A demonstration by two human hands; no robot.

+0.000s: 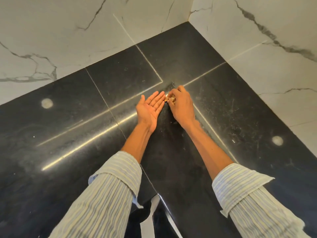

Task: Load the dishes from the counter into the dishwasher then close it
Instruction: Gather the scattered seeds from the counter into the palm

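From the head camera I looked down on a black stone counter [68,127] that filled the middle and lower frame, an L-shaped corner run with pale seams crossing it and long streaks of glare. White marble-look wall tiles [51,31] with grey veins closed the upper left, and the same tiles rose along the upper right. Two small round pale spots sat on the stone, one at the left [47,103] and one at the lower right [277,140].

My left hand [150,107] lay near the centre of the frame, palm up and fully open, fingers straight and together, with nothing resting in it. Its fingertips pointed toward the seam junction just above.

My right hand [181,104] sat just beside it, to the right, knuckles up and fingers curled inward around a few small tan bits [170,99] that showed between the fingers. I could not tell what those bits were; they looked like crumbs or scraps, light brown against the dark stone. The two hands were almost touching at the fingertips.

A dull smudge marked the stone just above the right hand. Both forearms were bare, with striped blue-and-cream sleeves [109,194] rolled back at the bottom of the frame.

I saw no dishes or dishwasher in this view.
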